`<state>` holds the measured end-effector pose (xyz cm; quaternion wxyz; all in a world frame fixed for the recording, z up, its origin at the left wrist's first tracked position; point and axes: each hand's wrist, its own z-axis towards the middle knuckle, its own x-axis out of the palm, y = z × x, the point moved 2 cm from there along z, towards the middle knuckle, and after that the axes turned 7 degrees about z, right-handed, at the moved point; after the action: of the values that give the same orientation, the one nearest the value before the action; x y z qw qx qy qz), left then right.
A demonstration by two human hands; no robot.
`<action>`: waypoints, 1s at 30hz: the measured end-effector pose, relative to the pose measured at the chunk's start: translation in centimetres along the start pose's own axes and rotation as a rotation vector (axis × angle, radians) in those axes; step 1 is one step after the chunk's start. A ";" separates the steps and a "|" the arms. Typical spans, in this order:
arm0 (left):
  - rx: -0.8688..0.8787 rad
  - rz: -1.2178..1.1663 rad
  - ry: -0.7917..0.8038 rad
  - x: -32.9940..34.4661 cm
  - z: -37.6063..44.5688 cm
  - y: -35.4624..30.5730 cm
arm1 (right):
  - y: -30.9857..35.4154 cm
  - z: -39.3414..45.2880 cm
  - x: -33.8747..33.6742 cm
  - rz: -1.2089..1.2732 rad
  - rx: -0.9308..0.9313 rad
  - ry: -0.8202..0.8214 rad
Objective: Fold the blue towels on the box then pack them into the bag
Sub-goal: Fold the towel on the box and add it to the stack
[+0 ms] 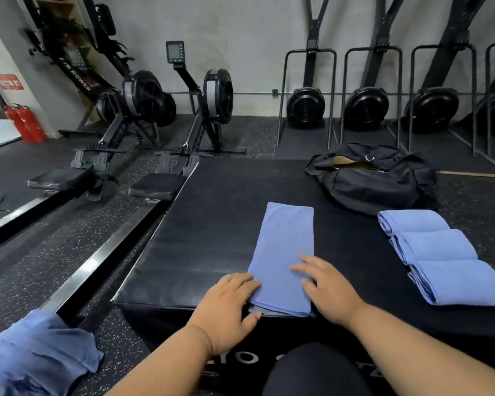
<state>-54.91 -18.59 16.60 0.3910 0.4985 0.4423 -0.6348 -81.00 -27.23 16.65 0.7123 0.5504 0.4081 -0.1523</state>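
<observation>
Both hands are down on the long blue towel (286,252), which lies folded into a narrow strip on top of the black box (212,238), running away from the person, its near end right at the box's front edge. The left hand (229,307) sits at the near left corner of the strip, fingers laid straight across the cloth and the thumb down by the box edge; that grip is loose and flat, pressing rather than holding. The right hand (326,287) lies on the strip's right side, fingers spread and pointing left over the fabric, also flat, nothing clasped in it.

Off to the right, three folded blue towels (435,252) lie in a row, each touching the next. Beyond them, at the far right of the box, sits the black bag (383,184), its top gaping open with a tan lining showing.

Down at lower left, a loose heap of blue towels (37,355) lies rumpled. Rowing machines (160,110) stand on the speckled floor (55,252) to the left, and two red fire extinguishers (26,124) stand by the wall.
</observation>
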 end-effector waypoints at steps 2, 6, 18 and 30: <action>0.017 0.025 0.036 0.2 0.7 -0.2 | -0.3 -2.2 0.1 -0.013 -0.030 0.022; 0.003 0.070 0.088 0.2 1.8 0.1 | -0.3 -4.2 0.5 -0.143 -0.088 0.131; -0.090 0.008 0.043 -0.7 2.4 -0.3 | 0.3 -4.3 0.5 -0.015 -0.018 0.094; -0.077 -0.016 -0.003 -1.9 0.3 -2.0 | -0.9 -4.7 0.4 0.404 0.133 -0.017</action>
<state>-56.50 -18.18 18.81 0.4053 0.4786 0.4700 -0.6211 -83.30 -23.20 15.42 0.6937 0.6655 0.2727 -0.0377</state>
